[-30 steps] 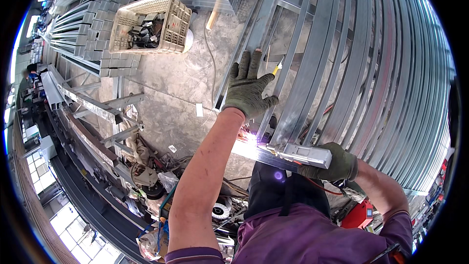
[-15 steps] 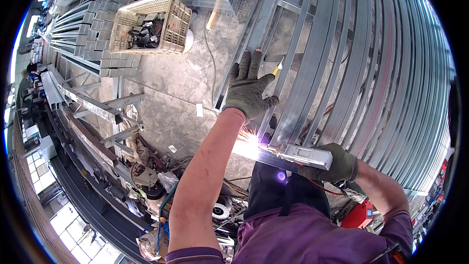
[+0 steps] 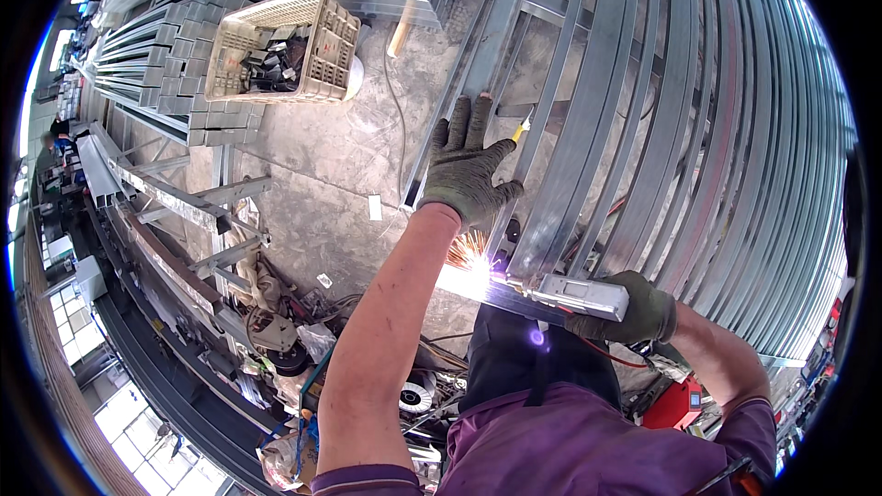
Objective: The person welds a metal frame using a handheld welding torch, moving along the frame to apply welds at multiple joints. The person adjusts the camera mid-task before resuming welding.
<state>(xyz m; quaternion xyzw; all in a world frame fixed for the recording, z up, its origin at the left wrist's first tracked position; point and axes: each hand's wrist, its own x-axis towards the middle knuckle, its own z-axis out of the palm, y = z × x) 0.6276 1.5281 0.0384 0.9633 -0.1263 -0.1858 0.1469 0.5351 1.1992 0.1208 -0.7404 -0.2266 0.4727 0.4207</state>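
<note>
My left hand (image 3: pixel 467 170), in a dark striped work glove, lies with its fingers spread on a grey square metal tube (image 3: pixel 499 50). My right hand (image 3: pixel 650 310), gloved alike, is wrapped round a grey box-shaped handheld welder (image 3: pixel 582 294). Bright white-violet light and orange sparks (image 3: pixel 472 262) burst out left of the welder, by the near ends of the tubes and below my left wrist. The glare hides the exact point of contact. A crosswise metal bar (image 3: pixel 528 310) runs under the welder, in front of my dark trousers.
Long parallel metal tubes (image 3: pixel 735 129) fill the right side. A beige plastic crate (image 3: pixel 331 46) with dark metal pieces stands at the upper left, beside stacked tubes (image 3: pixel 175 64). Metal stands (image 3: pixel 175 195) are at the left. A red machine (image 3: pixel 673 404) sits at the lower right, near an orange cable (image 3: pixel 611 354).
My right hand and the welder have shifted very slightly to the right. The orange sparks fan out wider. My left hand keeps its place.
</note>
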